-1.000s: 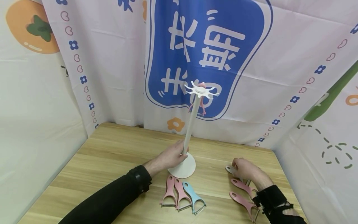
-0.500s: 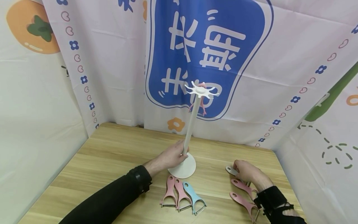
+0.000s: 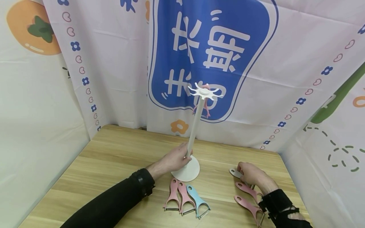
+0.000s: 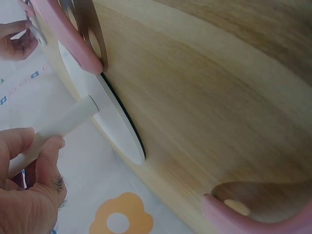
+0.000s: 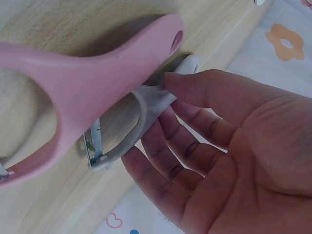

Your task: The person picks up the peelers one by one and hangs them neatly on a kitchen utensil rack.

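My left hand (image 3: 177,157) grips the white pole (image 3: 195,126) of an upright stand just above its round base (image 3: 186,173); thumb and fingers round the pole show in the left wrist view. The stand's top is a ring of white hooks (image 3: 204,91), and a pink peeler (image 3: 207,109) hangs at its far side, partly behind the pole. At the right, my right hand (image 3: 253,174) pinches a whitish-grey peeler (image 5: 158,102) between thumb and fingers, low at the table. A pink peeler (image 5: 97,73) lies close beside it.
In front of the base lie two pink peelers (image 3: 172,194) and a light-blue peeler (image 3: 196,198), side by side. Another pink peeler (image 3: 246,204) lies nearest the right wrist. Printed cloth (image 3: 119,79) hangs behind the wooden table (image 3: 114,148).
Hardly anything differs. My right hand has shifted very slightly at the whitish-grey peeler, while my left hand keeps its grip on the stand's pole.
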`<state>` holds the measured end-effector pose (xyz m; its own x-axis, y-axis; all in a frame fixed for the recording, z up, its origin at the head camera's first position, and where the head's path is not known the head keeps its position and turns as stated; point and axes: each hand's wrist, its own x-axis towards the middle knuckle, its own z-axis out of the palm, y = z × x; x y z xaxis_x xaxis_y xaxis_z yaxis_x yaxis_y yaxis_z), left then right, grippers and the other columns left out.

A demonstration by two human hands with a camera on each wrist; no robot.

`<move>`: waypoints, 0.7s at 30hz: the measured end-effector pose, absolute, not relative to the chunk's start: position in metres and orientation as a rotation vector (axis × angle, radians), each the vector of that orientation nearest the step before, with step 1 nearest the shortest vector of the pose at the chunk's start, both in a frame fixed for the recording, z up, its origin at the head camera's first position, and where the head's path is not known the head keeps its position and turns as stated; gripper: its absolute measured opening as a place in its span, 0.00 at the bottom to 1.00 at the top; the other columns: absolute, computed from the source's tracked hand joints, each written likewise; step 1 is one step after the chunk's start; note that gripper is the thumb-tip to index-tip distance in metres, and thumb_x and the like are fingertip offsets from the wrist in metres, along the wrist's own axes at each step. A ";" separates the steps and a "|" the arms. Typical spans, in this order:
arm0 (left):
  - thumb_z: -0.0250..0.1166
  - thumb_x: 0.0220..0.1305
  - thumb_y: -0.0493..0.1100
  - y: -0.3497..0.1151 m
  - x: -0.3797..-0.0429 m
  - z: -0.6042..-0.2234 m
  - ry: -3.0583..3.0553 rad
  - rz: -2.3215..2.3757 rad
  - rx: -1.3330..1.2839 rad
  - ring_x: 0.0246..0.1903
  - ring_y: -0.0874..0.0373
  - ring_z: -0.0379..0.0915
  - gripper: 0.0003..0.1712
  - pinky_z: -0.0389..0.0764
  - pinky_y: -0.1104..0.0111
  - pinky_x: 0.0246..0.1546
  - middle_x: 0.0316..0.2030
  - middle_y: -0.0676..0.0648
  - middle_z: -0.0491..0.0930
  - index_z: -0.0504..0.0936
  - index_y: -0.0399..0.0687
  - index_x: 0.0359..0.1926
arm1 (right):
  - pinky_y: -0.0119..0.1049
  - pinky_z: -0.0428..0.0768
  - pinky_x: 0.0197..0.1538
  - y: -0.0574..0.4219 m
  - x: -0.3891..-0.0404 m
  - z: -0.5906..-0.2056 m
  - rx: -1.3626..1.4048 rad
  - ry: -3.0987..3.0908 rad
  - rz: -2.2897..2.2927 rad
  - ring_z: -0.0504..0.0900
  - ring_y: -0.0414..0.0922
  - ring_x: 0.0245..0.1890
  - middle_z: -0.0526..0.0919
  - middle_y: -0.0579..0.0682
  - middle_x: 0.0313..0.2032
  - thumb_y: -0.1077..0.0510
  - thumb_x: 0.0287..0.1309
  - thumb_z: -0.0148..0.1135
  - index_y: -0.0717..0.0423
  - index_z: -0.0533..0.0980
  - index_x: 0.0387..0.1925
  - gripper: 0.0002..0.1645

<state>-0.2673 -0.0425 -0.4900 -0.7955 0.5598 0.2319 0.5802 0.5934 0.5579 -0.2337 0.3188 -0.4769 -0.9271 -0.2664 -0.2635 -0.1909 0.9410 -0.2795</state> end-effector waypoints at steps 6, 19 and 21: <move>0.68 0.69 0.37 -0.042 -0.267 -0.490 -2.768 -0.998 -0.995 0.48 0.55 0.76 0.16 0.82 0.60 0.48 0.44 0.50 0.75 0.74 0.44 0.54 | 0.40 0.78 0.34 0.319 -0.234 -0.480 -0.336 2.796 -0.356 0.75 0.44 0.30 0.79 0.51 0.33 0.72 0.52 0.68 0.60 0.78 0.44 0.17; 0.68 0.69 0.36 -0.042 -0.266 -0.489 -2.776 -1.029 -0.976 0.48 0.55 0.76 0.17 0.83 0.60 0.48 0.44 0.49 0.75 0.74 0.41 0.55 | 0.39 0.80 0.28 0.314 -0.234 -0.466 -0.330 2.831 -0.458 0.78 0.44 0.27 0.79 0.52 0.35 0.69 0.57 0.68 0.61 0.77 0.49 0.17; 0.68 0.69 0.36 -0.042 -0.266 -0.489 -2.772 -1.032 -0.980 0.48 0.55 0.76 0.17 0.83 0.60 0.47 0.44 0.49 0.75 0.74 0.41 0.55 | 0.39 0.80 0.29 0.313 -0.234 -0.462 -0.362 2.864 -0.455 0.78 0.43 0.28 0.80 0.51 0.35 0.67 0.58 0.68 0.62 0.77 0.49 0.17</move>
<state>-0.2660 -0.0420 -0.4891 -0.8020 0.5507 0.2314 0.5680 0.5831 0.5809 -0.2345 0.3125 -0.4617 -0.9457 -0.2739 -0.1749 -0.2062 0.9217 -0.3285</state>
